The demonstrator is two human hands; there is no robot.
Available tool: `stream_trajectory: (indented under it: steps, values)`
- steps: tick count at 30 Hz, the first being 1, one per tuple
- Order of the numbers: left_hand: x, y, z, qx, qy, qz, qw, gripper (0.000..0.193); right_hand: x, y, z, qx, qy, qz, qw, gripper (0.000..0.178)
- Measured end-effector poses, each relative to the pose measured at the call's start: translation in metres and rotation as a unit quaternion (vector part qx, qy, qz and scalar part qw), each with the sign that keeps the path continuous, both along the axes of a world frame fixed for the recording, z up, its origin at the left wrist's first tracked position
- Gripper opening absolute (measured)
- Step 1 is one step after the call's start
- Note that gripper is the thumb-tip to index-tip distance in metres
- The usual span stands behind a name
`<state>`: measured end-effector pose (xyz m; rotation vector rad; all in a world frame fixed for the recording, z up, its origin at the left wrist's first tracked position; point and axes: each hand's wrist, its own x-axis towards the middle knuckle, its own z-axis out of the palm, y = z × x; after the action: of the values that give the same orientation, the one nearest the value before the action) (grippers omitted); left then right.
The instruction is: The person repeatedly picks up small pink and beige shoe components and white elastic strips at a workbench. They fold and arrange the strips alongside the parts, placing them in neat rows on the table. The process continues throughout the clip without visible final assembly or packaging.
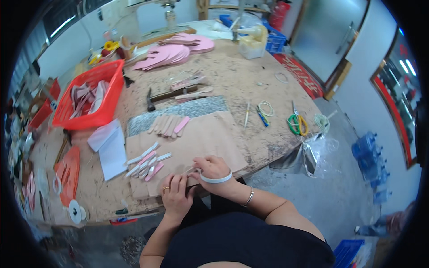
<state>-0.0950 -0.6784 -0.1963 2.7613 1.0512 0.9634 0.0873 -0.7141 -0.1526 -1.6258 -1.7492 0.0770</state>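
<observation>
Both hands work at the near edge of the brown paper sheet [210, 134]. Left hand [175, 193], a ring on one finger, presses flat with fingers together on a small strip that it mostly hides; it grips nothing that I can make out. Right hand [214, 169] wears a roll of white tape [217, 179] looped round it like a bangle, and its fingertips pinch something thin at the paper, probably the tape's free end, though the view is too small to be sure.

Just left of the hands lies a loose pile of taped strips [147, 164], white and pink, roughly seven or eight, which I judge finished. Farther up the paper sits a fanned row of bare pink strips [169, 125], about seven, seemingly yet to be done; so the work looks near its midpoint.

Beyond: one hammer [167, 95], one red basket [91, 96] of pieces, a stack of pink soles [172, 52], one pair of green and yellow scissors [297, 123], two white paper sheets [109, 147].
</observation>
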Motion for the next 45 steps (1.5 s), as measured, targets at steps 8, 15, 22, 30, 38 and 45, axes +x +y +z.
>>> stream_trajectory:
  steps: [8,15,22,30,38,45]
  values:
    - [0.005,-0.001,0.001,0.005,-0.005,0.004,1.0,0.051,0.062,0.002,0.006,-0.096,0.165,0.011,0.982,0.031]
    - [0.003,-0.002,-0.001,0.009,-0.016,0.013,1.0,0.052,0.059,0.006,-0.003,-0.048,0.111,-0.039,0.992,0.017]
    - [0.002,-0.003,0.004,0.018,-0.011,0.016,1.0,0.052,0.057,0.011,-0.009,-0.03,0.052,-0.045,0.997,0.016]
    - [0.009,0.004,0.027,-0.136,-0.055,0.011,0.989,0.037,0.05,0.006,-0.008,0.018,0.092,-0.019,0.995,0.013]
    - [0.056,0.011,0.017,-0.108,-0.124,-0.031,0.986,0.014,0.044,-0.012,0.005,0.055,0.174,0.003,0.983,0.014]
    - [0.028,0.006,0.019,-0.065,-0.151,-0.027,0.986,0.008,0.03,-0.013,-0.002,0.03,0.22,0.083,0.972,0.013]
